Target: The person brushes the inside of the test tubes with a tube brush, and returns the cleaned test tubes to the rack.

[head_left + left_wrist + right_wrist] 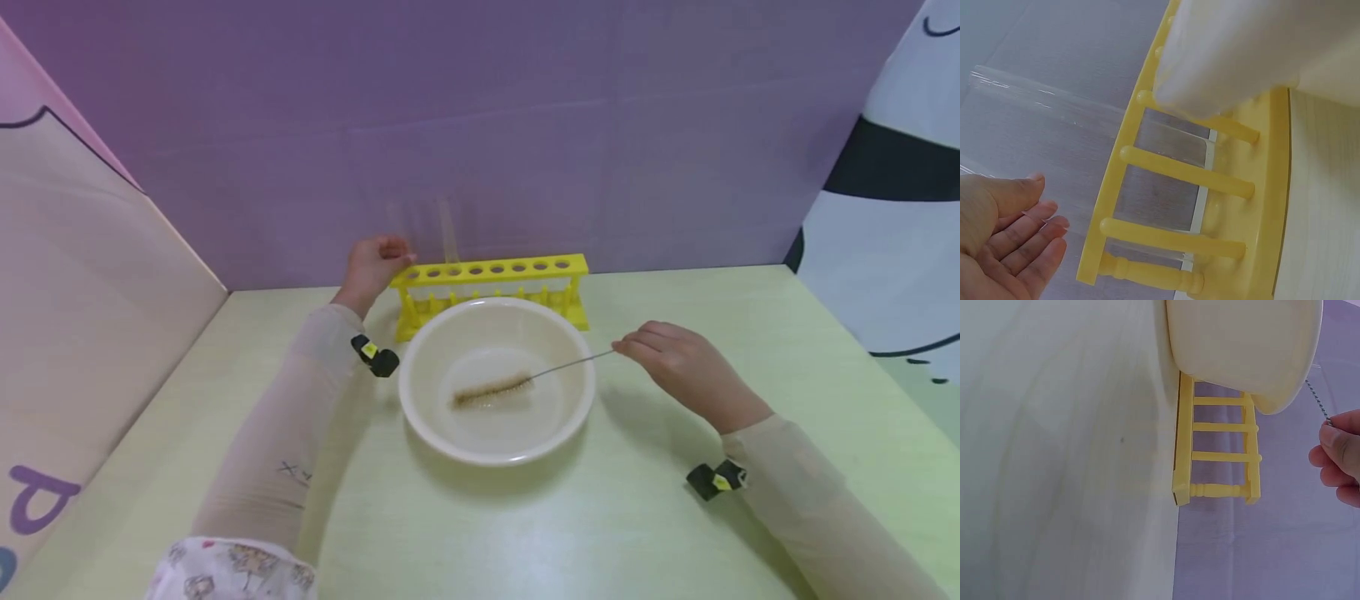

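Note:
My right hand [678, 367] pinches the thin twisted-wire handle [570, 364] of a test tube brush. The brush's brown bristle head [491, 390] lies inside the cream basin [497, 458]. In the right wrist view, thumb and fingertips meet on the wire [1317, 400]. My left hand [1016, 234] is at the left end of a yellow test tube rack [487, 269], fingers loosely bent and thumb apart from them. A clear test tube stands at that end, partly hidden by this hand; whether they touch is hard to tell. Another clear test tube [447, 229] stands in the rack nearby.
The basin sits on the pale wood-grain table [480, 533], just in front of the rack. Behind the rack rises a purple backdrop [480, 150]. A printed panel [90, 275] borders the left side, another [885, 250] the right.

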Demonstrator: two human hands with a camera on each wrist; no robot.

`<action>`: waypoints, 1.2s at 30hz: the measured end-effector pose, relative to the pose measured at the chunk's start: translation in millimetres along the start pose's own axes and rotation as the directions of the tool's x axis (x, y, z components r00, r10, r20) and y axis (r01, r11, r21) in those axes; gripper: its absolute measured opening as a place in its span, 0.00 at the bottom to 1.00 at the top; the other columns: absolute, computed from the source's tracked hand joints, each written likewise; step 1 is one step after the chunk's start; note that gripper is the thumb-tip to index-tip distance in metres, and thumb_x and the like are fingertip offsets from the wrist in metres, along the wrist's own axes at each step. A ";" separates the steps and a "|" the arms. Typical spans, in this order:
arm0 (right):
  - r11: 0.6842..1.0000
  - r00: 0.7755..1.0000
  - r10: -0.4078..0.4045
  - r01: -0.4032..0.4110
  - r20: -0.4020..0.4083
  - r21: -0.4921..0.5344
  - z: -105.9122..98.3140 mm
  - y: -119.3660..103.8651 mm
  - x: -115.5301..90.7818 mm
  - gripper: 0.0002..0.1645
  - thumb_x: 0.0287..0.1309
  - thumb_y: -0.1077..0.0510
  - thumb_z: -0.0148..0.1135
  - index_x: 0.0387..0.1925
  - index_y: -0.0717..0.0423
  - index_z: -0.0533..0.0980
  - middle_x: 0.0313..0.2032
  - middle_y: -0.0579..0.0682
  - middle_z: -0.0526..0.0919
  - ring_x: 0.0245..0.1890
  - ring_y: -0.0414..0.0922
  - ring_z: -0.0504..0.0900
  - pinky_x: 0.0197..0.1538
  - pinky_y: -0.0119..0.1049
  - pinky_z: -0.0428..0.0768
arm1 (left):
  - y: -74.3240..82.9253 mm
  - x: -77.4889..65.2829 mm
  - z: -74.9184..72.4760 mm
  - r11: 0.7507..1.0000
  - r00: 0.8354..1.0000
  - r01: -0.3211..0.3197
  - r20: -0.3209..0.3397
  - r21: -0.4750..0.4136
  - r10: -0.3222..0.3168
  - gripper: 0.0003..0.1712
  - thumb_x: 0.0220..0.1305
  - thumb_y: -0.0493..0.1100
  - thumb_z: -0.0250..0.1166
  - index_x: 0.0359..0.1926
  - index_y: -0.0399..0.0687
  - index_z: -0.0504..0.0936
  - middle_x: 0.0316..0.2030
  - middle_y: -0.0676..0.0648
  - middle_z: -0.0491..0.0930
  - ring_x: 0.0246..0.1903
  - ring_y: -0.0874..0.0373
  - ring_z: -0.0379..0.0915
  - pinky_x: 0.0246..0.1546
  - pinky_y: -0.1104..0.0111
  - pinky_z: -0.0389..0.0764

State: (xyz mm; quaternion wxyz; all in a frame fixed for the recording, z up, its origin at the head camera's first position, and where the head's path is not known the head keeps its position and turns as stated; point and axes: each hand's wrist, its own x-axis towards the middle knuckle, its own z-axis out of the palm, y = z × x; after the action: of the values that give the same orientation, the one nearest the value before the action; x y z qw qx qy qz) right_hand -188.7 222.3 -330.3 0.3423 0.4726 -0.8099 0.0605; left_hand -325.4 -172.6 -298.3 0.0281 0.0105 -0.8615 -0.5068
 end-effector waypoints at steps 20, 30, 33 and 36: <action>1.000 1.000 0.018 -0.018 0.012 -0.004 1.4 2.3 -1.4 0.22 0.32 0.79 0.67 0.36 0.65 0.80 0.31 0.53 0.83 0.33 0.48 0.80 0.37 0.39 0.80 | 23.9 -8.1 -14.8 0.990 0.985 -0.124 -0.133 -0.066 0.114 0.21 0.64 0.45 0.62 0.57 0.43 0.76 0.51 0.46 0.78 0.50 0.56 0.73 0.53 0.65 0.74; 1.000 1.000 0.016 -0.016 -0.006 -0.001 1.4 4.8 -4.4 0.20 0.34 0.79 0.65 0.35 0.65 0.80 0.30 0.54 0.83 0.32 0.49 0.80 0.35 0.40 0.80 | 42.2 -20.2 -23.2 0.967 0.956 -0.227 -0.219 -0.116 0.198 0.22 0.64 0.44 0.62 0.57 0.41 0.75 0.51 0.45 0.78 0.48 0.57 0.72 0.51 0.69 0.75; 1.000 1.000 0.013 -0.013 -0.008 -0.005 0.8 4.8 -4.3 0.20 0.34 0.79 0.63 0.35 0.65 0.79 0.30 0.55 0.83 0.31 0.49 0.80 0.35 0.40 0.80 | 44.3 -26.2 -25.0 0.966 0.951 -0.244 -0.219 -0.091 0.219 0.22 0.64 0.45 0.62 0.58 0.42 0.75 0.52 0.45 0.77 0.47 0.58 0.72 0.52 0.69 0.74; 1.000 1.000 0.009 -0.009 -0.012 -0.007 -0.5 4.7 -3.6 0.20 0.35 0.80 0.60 0.35 0.65 0.79 0.30 0.55 0.83 0.31 0.50 0.79 0.35 0.41 0.80 | 44.8 -34.4 -26.0 0.960 0.944 -0.275 -0.202 -0.046 0.261 0.22 0.64 0.45 0.62 0.58 0.43 0.75 0.50 0.45 0.78 0.45 0.58 0.73 0.51 0.69 0.75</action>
State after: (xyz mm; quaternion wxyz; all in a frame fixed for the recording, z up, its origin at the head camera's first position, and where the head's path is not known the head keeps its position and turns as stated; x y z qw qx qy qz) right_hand -191.1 227.7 -331.1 0.3485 0.4672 -0.8102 0.0618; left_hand -289.1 -172.0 -247.9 0.1810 -0.0586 -0.8289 -0.5260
